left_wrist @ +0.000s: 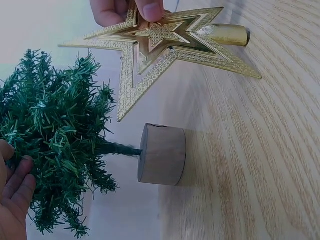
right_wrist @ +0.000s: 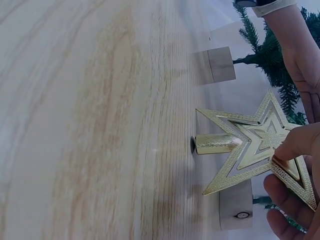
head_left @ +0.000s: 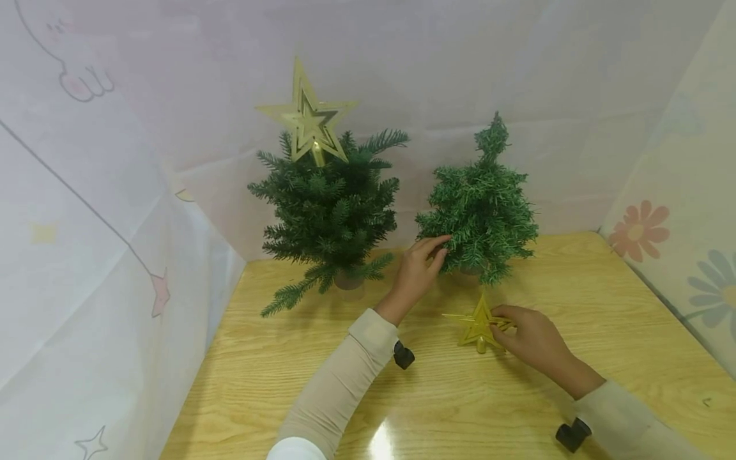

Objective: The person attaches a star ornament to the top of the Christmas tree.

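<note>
My right hand [head_left: 531, 335] pinches a gold star tree topper [head_left: 478, 326] between thumb and fingers at one of its points. The star stands upright close over the table, its short tube pointing down, as the right wrist view shows of the topper [right_wrist: 220, 144]. Behind it is a small green artificial Christmas tree [head_left: 483, 204] on a round wooden base [left_wrist: 162, 155]. At that tree's lower left side, my left hand [head_left: 416, 275] has its fingers loosely bent, fingertips right at the branches. No topper sits on this tree's tip.
A fuller, darker Christmas tree [head_left: 330, 211] stands to the left, with a larger gold star [head_left: 307, 121] on top. Both trees are at the back of the wooden table [head_left: 460, 409], near a pale cloth backdrop [head_left: 425, 76]. A flower-printed cloth [head_left: 690, 191] hangs at the right.
</note>
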A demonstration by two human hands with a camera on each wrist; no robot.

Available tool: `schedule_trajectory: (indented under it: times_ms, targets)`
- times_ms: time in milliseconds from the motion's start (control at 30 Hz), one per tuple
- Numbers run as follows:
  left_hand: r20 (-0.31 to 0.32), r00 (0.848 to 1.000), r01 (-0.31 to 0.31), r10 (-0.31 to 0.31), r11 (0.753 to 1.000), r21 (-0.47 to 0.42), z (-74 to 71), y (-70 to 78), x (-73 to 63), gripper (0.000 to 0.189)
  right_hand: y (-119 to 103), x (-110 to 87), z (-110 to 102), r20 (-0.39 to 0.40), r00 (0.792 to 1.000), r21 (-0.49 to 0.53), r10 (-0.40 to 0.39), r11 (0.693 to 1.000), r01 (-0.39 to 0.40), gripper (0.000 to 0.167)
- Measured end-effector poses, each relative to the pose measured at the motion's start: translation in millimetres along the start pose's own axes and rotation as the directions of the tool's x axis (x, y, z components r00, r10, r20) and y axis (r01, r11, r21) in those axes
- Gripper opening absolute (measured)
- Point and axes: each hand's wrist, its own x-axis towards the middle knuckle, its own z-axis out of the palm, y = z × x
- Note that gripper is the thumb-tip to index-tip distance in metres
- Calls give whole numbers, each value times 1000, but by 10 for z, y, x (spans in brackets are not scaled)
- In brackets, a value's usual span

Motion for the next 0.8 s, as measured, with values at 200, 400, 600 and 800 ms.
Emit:
schedule_trajectory:
  times_ms: [200,400,600,800]
  targets:
    - [-3,1000,1,-1,1000,7,7,-1,3,36,-10,-26,1,8,1000,62,-17,998,16,22]
    - [-9,1000,-5,5,1000,20,25,-19,-10,36,52,-52,27,36,998,216,-51,975,42,24]
    - [-15,1000,0,1,1000,19,19,-17,-20,36,120,-90,45,66,996,354,-62,935,35,25]
    - [-11,1000,1,-1,1000,8,9,-2,-15,36,193,-116,71,87,996,494,-18,869,-27,25]
